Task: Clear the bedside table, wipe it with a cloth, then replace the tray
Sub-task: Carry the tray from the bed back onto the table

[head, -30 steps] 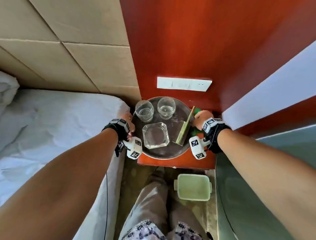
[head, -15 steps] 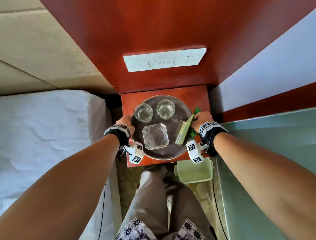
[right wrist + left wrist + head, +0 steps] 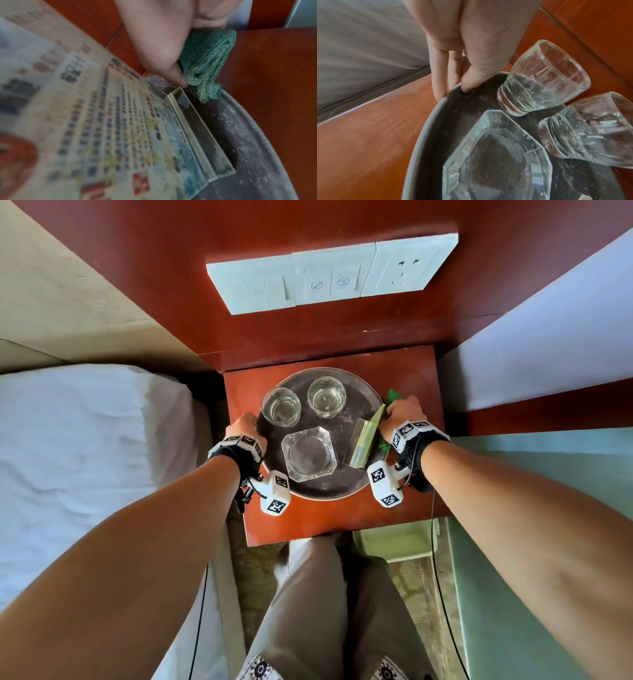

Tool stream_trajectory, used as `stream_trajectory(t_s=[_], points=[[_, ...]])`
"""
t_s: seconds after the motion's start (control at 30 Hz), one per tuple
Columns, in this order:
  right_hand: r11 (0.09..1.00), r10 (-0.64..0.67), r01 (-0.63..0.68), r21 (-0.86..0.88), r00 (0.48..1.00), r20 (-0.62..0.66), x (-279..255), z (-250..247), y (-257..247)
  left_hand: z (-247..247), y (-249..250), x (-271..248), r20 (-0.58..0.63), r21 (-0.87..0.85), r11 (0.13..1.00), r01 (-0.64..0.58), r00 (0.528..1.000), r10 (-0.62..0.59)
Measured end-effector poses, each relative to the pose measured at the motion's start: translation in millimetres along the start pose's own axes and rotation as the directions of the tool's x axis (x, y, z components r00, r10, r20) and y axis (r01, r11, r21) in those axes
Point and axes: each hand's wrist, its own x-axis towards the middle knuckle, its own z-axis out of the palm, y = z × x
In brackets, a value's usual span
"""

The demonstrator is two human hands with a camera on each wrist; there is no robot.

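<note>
A round dark metal tray [image 3: 318,496] is over the red wooden bedside table [image 3: 329,522]; whether it touches the top I cannot tell. It carries two glasses [image 3: 281,408] [image 3: 326,397], a glass ashtray [image 3: 309,454] and a clear stand with a printed card [image 3: 363,440]. My left hand [image 3: 244,424] grips the left rim, thumb [image 3: 476,75] inside, fingers under the rim [image 3: 419,135]. My right hand [image 3: 400,414] grips the right rim together with a bunched green cloth [image 3: 205,60], thumb [image 3: 171,67] beside the stand [image 3: 102,121].
A bed with a white sheet [image 3: 85,457] runs along the table's left side. A white switch panel [image 3: 329,272] is on the red wall behind. A pale green bin [image 3: 394,542] stands on the floor in front, beside my legs [image 3: 308,611]. A grey-green surface [image 3: 548,508] lies right.
Both hands have kept their grip and moved the tray back over the middle of the table top. More of the table and the switch panel now shows.
</note>
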Motion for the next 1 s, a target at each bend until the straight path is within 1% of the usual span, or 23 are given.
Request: stream_trajectory(t_s=[0.07,0.17,0.37,0.7,0.83,0.93,1.0], points=[[0.997,-0.049,0.051,-0.059,0.999,0.020,3,2,-3,3,-1,7,-0.005,0.001,1.000,0.004,1.000,-0.004],[0.990,-0.091,0.092,-0.109,0.996,0.009,11,6,-6,3,1,12,-0.023,-0.004,1.000,0.010,1.000,-0.011],[0.985,-0.114,0.110,-0.137,0.993,-0.022,22,13,-14,3,3,21,-0.063,-0.052,0.998,0.040,0.997,-0.043],[0.977,-0.150,0.140,-0.160,0.987,-0.056,39,19,-24,-1,7,30,-0.101,-0.045,0.997,0.056,0.993,-0.061],[0.974,-0.149,0.135,-0.184,0.987,-0.065,43,19,-25,-1,7,31,-0.106,-0.011,0.998,0.063,0.992,-0.064],[0.965,-0.186,0.172,-0.198,0.981,-0.054,36,18,-22,-2,9,23,-0.074,0.048,0.997,0.059,0.996,-0.055],[0.967,-0.200,0.189,-0.172,0.979,-0.047,27,12,-18,-6,12,11,-0.064,0.097,0.994,0.043,0.997,-0.037]])
